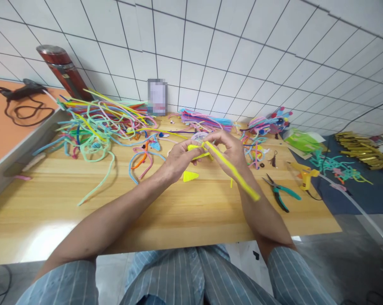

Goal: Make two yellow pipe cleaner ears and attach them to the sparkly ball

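Note:
Over the middle of the wooden table [166, 228], my left hand [181, 159] is closed on a folded piece of yellow pipe cleaner [195, 148]. My right hand [227, 150] pinches the yellow strand at that piece's right end. From there a long fuzzy tail [238, 177] slants down across my right wrist. Both hands are close together, and their fingers partly hide the piece. A flat yellow triangle [190, 176] of the same fuzzy material lies on the table just below my hands.
Tangled pipe cleaners [96, 135] and a red thermos [62, 70] are at the left. More bundled pipe cleaners [207, 120] lie along the tiled wall. Teal-handled pliers [282, 192] and a yellow glue gun [305, 174] rest at the right. A blurred upright card [157, 96] stands behind.

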`<state>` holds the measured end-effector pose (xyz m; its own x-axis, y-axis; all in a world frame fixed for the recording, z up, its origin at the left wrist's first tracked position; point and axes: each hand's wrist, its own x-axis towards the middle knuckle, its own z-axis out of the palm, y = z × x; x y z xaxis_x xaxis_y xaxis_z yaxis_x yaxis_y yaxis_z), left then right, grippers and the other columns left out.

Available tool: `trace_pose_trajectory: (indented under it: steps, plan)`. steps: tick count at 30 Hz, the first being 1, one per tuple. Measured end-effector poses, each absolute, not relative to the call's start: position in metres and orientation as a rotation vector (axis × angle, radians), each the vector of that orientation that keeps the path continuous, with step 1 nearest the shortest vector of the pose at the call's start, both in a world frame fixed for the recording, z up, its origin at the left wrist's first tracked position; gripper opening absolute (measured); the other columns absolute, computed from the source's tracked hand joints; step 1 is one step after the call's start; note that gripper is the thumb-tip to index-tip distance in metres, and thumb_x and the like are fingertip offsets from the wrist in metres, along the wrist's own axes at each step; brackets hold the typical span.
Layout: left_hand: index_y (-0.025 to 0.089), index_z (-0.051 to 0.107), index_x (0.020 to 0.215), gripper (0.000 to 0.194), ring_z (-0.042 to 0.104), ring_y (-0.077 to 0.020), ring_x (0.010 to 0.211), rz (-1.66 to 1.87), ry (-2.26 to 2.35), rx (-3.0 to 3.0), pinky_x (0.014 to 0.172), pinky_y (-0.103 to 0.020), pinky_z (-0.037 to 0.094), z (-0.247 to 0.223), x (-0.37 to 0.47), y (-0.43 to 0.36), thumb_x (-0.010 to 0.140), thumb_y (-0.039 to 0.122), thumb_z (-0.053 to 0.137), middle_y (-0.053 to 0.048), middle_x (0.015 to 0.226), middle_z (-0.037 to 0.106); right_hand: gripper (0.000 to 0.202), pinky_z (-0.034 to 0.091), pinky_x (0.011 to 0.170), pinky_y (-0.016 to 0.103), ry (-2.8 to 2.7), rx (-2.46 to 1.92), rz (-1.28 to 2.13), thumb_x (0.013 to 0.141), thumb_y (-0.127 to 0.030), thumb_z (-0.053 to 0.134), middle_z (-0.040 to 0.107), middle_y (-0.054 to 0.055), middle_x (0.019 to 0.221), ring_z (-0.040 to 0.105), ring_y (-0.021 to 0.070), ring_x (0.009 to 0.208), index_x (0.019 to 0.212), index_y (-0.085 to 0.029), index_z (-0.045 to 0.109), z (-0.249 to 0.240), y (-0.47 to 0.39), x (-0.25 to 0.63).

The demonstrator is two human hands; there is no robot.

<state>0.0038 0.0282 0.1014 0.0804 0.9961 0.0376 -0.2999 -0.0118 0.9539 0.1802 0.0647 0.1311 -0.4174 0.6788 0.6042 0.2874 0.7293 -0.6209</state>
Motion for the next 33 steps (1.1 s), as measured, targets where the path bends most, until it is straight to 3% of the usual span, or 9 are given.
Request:
trace_pose_trajectory:
  steps: [8, 15, 21, 26, 33]
  plan:
    - [0.019, 0.071, 0.077, 0.022, 0.056, -0.0129, 0.063, 1.403, 0.899, 0.957, 0.060, -0.027, 0.045, 0.103, 0.005, 0.028, 0.070, 0.035, 0.084, 0.000, 0.069, 0.065, 0.011, 0.060, 0.095, 0.046, -2.099, -0.618, 0.193, 0.104, -0.033, 0.067, 0.083, 0.005, 0.100, 0.076, 0.0252, 0.095, 0.096, -0.030, 0.075, 0.122, 0.069, 0.180]
    - [0.018, 0.068, 0.080, 0.022, 0.060, -0.0123, 0.064, 1.491, 0.798, 0.882, 0.064, -0.027, 0.049, 0.112, 0.004, 0.024, 0.072, 0.032, 0.083, 0.000, 0.070, 0.067, 0.008, 0.060, 0.096, 0.050, -2.099, -0.457, 0.006, 0.102, -0.028, 0.070, 0.085, 0.004, 0.103, 0.078, 0.0262, 0.098, 0.100, -0.032, 0.075, 0.117, 0.072, 0.180]
    - [0.018, 0.068, 0.086, 0.024, 0.062, -0.0116, 0.069, 1.465, 0.705, 0.809, 0.069, -0.027, 0.051, 0.120, 0.003, 0.020, 0.074, 0.029, 0.086, -0.001, 0.082, 0.072, 0.008, 0.062, 0.096, 0.055, -2.116, -0.483, 0.020, 0.101, -0.029, 0.071, 0.083, 0.006, 0.110, 0.077, 0.0290, 0.105, 0.096, -0.033, 0.076, 0.115, 0.072, 0.181]
    - [0.018, 0.067, 0.085, 0.019, 0.065, -0.0139, 0.077, 1.469, 0.657, 0.738, 0.069, -0.026, 0.053, 0.123, 0.003, 0.018, 0.080, 0.030, 0.081, -0.002, 0.089, 0.073, 0.012, 0.066, 0.083, 0.048, -2.045, -0.445, 0.066, 0.098, -0.023, 0.072, 0.074, 0.009, 0.130, 0.073, 0.0282, 0.113, 0.098, -0.033, 0.079, 0.114, 0.070, 0.180]
    - [0.018, 0.069, 0.085, 0.027, 0.064, -0.0126, 0.078, 1.437, 0.682, 0.768, 0.073, -0.026, 0.053, 0.122, 0.002, 0.017, 0.074, 0.033, 0.089, -0.001, 0.088, 0.072, 0.014, 0.065, 0.091, 0.053, -2.121, -0.487, 0.105, 0.096, -0.022, 0.075, 0.070, 0.008, 0.136, 0.071, 0.0298, 0.118, 0.098, -0.035, 0.079, 0.115, 0.071, 0.183]
